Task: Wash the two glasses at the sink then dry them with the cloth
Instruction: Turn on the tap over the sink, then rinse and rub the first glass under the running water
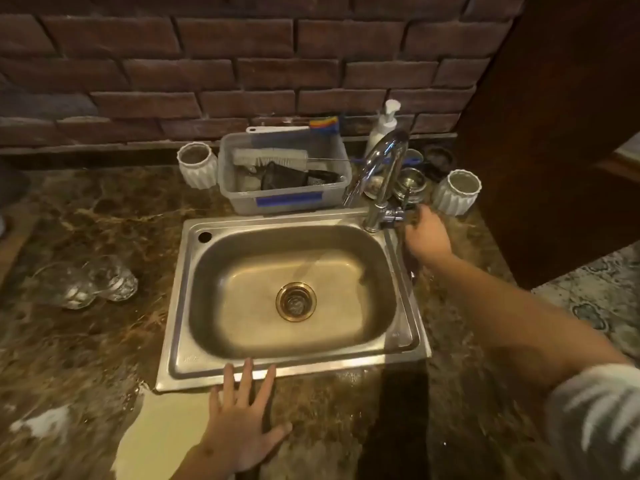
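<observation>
Left hand (242, 424): laid flat on the marble counter (86, 358), fingers spread, fingertips reaching onto the near rim of the sink (294, 370); nothing is held.
Right hand (427, 235): stretched out beside the base of the chrome tap (381, 174), next to its side lever (393, 216); whether the lever is gripped cannot be told, as the fingers are blurred.
Two glasses (93, 282): clear, patterned, set side by side and touching on the counter, well to the left of the left hand and apart from both hands.
Sink bowl: stainless steel, lying between the two hands, with a brass-coloured drain strainer (296, 301) at its middle.
Grey plastic tub (282, 176): placed beyond the sink, far from the left hand; a bottle brush (270, 155) and dark items are held inside.
White ribbed pots: one (197, 164) left of the tub, one (457, 192) just beyond the right hand.
Pump bottle (384, 124): white, stood behind the tap.
</observation>
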`<move>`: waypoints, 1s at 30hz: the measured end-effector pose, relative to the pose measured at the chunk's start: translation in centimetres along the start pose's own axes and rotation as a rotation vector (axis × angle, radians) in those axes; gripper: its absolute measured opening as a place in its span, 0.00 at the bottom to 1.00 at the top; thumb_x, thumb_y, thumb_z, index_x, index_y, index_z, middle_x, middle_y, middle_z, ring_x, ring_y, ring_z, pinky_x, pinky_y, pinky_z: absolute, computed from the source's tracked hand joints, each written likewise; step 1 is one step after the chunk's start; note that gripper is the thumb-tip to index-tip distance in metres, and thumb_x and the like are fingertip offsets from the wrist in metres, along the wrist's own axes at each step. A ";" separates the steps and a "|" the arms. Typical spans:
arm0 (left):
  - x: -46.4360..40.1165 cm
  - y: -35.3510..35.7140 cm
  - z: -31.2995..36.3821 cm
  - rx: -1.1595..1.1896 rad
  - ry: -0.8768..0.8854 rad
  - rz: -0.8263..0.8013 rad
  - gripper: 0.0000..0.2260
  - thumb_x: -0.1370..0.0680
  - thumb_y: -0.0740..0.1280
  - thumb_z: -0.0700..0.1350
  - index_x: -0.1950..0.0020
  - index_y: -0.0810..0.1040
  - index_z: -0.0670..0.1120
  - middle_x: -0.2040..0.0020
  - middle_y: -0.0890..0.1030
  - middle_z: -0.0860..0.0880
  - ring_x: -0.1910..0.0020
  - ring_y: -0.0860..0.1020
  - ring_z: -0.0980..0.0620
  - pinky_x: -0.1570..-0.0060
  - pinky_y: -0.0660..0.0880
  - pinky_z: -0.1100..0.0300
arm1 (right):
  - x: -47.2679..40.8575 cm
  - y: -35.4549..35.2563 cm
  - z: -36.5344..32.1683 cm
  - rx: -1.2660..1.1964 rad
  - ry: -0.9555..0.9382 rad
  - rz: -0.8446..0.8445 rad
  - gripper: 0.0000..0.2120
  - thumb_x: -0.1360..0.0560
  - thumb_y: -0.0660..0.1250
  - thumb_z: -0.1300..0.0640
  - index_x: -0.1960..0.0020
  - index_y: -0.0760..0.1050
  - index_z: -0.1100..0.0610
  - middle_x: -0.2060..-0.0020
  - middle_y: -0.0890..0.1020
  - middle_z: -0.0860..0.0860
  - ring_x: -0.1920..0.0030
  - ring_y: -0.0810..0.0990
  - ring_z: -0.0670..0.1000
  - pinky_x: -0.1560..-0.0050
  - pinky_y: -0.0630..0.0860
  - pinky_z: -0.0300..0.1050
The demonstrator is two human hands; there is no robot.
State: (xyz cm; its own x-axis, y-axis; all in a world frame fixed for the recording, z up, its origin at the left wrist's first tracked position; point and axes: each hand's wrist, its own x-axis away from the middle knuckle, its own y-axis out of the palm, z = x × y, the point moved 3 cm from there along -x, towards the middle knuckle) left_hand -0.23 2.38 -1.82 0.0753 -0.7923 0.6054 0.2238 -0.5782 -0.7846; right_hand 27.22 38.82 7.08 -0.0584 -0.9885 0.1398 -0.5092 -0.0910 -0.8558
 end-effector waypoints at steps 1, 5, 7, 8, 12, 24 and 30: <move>-0.5 0.5 -0.2 0.017 -0.022 -0.014 0.45 0.30 0.49 0.83 0.17 0.45 0.66 0.16 0.51 0.41 0.19 0.54 0.31 0.28 0.64 0.30 | -1.8 -0.4 -0.5 -0.059 0.025 0.041 0.21 0.20 0.64 0.54 0.30 0.69 0.60 0.37 0.79 0.62 0.38 0.79 0.64 0.38 0.76 0.57; -1.0 1.0 -0.8 0.032 -0.052 0.135 0.51 0.31 0.50 0.83 0.15 0.49 0.57 0.30 0.80 0.38 0.30 0.69 0.31 0.48 0.79 0.31 | -6.4 -0.8 -1.8 -0.220 0.208 0.057 0.20 0.21 0.68 0.47 0.44 0.81 0.65 0.47 0.84 0.62 0.45 0.82 0.63 0.46 0.77 0.53; -0.9 2.0 -1.2 -0.007 -0.052 0.186 0.52 0.32 0.52 0.83 0.15 0.51 0.55 0.32 0.81 0.39 0.23 0.60 0.32 0.42 0.75 0.33 | -7.4 0.4 -1.9 -0.167 0.195 0.074 0.19 0.21 0.67 0.48 0.45 0.82 0.65 0.47 0.84 0.63 0.44 0.82 0.64 0.44 0.77 0.53; -0.7 1.7 -1.2 -0.009 -0.071 0.165 0.53 0.32 0.53 0.84 0.15 0.52 0.55 0.30 0.80 0.40 0.19 0.54 0.33 0.36 0.68 0.35 | -7.5 0.9 -1.7 -0.123 0.189 0.085 0.18 0.20 0.66 0.50 0.43 0.82 0.65 0.46 0.84 0.64 0.43 0.82 0.64 0.43 0.77 0.54; -0.4 1.2 -0.2 -0.032 -0.024 0.089 0.45 0.28 0.49 0.82 0.22 0.27 0.65 0.16 0.37 0.43 0.20 0.33 0.39 0.25 0.40 0.40 | -7.6 1.3 -1.3 -0.075 0.142 0.156 0.18 0.19 0.63 0.52 0.42 0.82 0.65 0.45 0.83 0.65 0.41 0.81 0.65 0.40 0.76 0.54; 0.7 2.1 -0.9 -0.058 -0.030 0.189 0.36 0.23 0.58 0.71 0.17 0.63 0.56 0.20 0.69 0.43 0.21 0.59 0.34 0.30 0.59 0.39 | 5.2 4.7 -0.9 -0.322 0.138 -0.032 0.19 0.17 0.61 0.52 0.31 0.73 0.62 0.38 0.80 0.61 0.37 0.78 0.63 0.37 0.72 0.51; 2.1 -0.6 -2.0 0.138 0.000 0.195 0.28 0.18 0.53 0.63 0.17 0.58 0.62 0.15 0.57 0.50 0.17 0.56 0.40 0.24 0.60 0.35 | 26.9 16.6 -2.0 0.197 -0.526 -0.390 0.27 0.20 0.54 0.40 0.27 0.73 0.51 0.29 0.76 0.50 0.28 0.73 0.52 0.24 0.61 0.57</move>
State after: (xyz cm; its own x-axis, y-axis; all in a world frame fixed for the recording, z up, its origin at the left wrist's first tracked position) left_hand -2.09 0.65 -0.36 0.1304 -0.8861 0.4447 0.3360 -0.3825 -0.8607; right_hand 15.50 10.95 -2.42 0.5480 -0.8017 0.2386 -0.2393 -0.4236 -0.8737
